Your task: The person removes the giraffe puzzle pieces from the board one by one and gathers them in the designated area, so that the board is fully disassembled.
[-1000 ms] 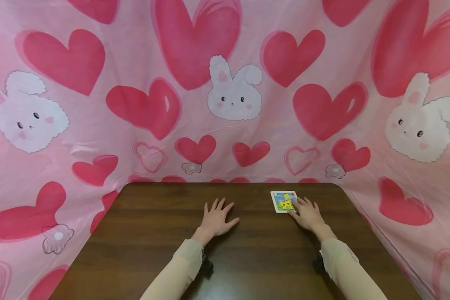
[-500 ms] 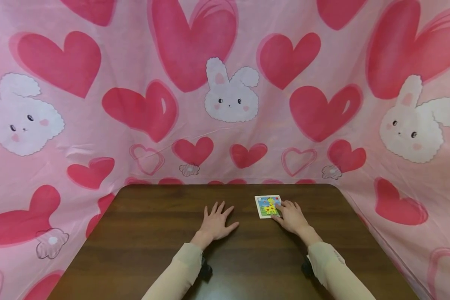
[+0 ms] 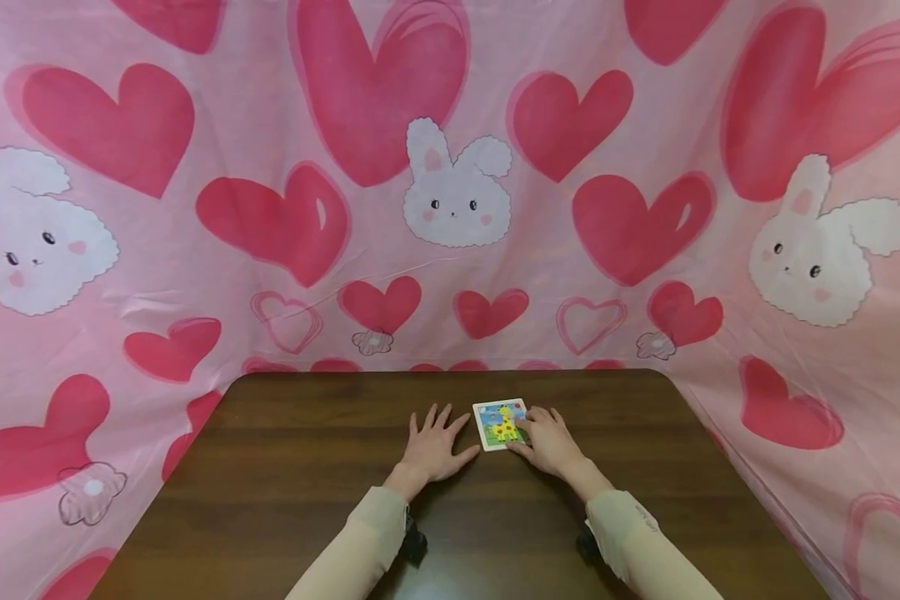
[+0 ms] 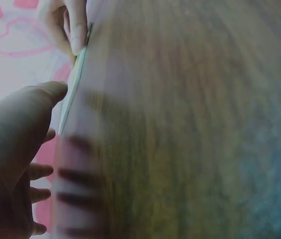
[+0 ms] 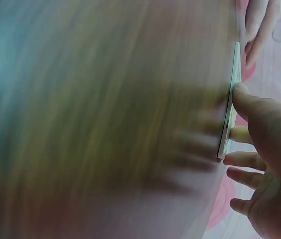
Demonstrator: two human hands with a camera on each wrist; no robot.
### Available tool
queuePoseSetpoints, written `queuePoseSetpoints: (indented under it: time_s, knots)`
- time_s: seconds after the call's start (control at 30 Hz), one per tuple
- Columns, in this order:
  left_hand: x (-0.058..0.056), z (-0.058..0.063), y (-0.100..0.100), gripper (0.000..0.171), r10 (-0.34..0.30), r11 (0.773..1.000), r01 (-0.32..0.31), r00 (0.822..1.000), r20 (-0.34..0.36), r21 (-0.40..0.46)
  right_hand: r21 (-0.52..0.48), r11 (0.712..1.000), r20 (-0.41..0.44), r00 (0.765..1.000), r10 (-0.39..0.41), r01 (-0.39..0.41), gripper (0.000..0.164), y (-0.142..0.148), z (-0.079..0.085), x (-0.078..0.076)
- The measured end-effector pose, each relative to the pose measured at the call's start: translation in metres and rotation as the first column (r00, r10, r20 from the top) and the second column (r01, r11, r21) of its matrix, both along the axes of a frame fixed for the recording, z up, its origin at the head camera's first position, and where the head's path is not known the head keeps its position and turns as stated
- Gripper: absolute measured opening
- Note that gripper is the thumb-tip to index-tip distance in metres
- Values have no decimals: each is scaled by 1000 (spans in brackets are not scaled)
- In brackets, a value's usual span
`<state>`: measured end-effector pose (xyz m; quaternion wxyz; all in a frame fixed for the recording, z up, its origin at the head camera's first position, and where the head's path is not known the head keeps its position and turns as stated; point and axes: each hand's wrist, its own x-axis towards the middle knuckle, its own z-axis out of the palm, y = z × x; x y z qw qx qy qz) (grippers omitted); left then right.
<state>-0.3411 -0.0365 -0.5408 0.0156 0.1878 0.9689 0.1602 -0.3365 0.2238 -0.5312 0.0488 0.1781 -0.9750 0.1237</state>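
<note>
A thin, square giraffe picture board [image 3: 499, 425] with a white border lies flat on the dark wooden table [image 3: 307, 467], between the two hands. My right hand [image 3: 553, 446] rests on its right side, with the thumb at the near corner and fingertips on the picture. In the right wrist view, the board [image 5: 232, 99] appears edge-on beside the thumb and extended fingers. My left hand [image 3: 430, 450] lies with fingers spread on the table, just left of the board. Its thumb comes close to the board's near left corner; whether they touch, I cannot tell.
Behind the table hangs a pink cloth [image 3: 450, 333] printed with hearts and rabbits, which also runs along both sides. A dark wrist camera [image 3: 414, 542] sits under the left cuff, and another dark wrist camera [image 3: 588, 543] under the right one.
My right hand has slid the giraffe board leftward and slightly nearer across the table, up beside my left hand. The left hand has stayed in place, fingers spread.
</note>
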Motion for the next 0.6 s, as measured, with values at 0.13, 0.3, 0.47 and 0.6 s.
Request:
queuePoseSetpoints:
  time_s: [0.13,0.3,0.47,0.6]
  knots:
    - [-2,-3,-2,75,8,1000,-8,1000,11,0,-5,999,-15,999,32,-32,50,-14,0,2]
    - [-2,-6,-6,77,9,1000,-9,1000,11,-2,-7,998,-48,997,63,-63,49,-26,-2,4]
    - [1,-4,-12,78,7,1000,-7,1000,-6,-20,-1,997,-69,995,73,-73,50,-35,-4,7]
    - [4,-1,-19,78,3,999,-4,1000,-12,-48,3,996,-85,992,90,-90,48,-40,-5,9]
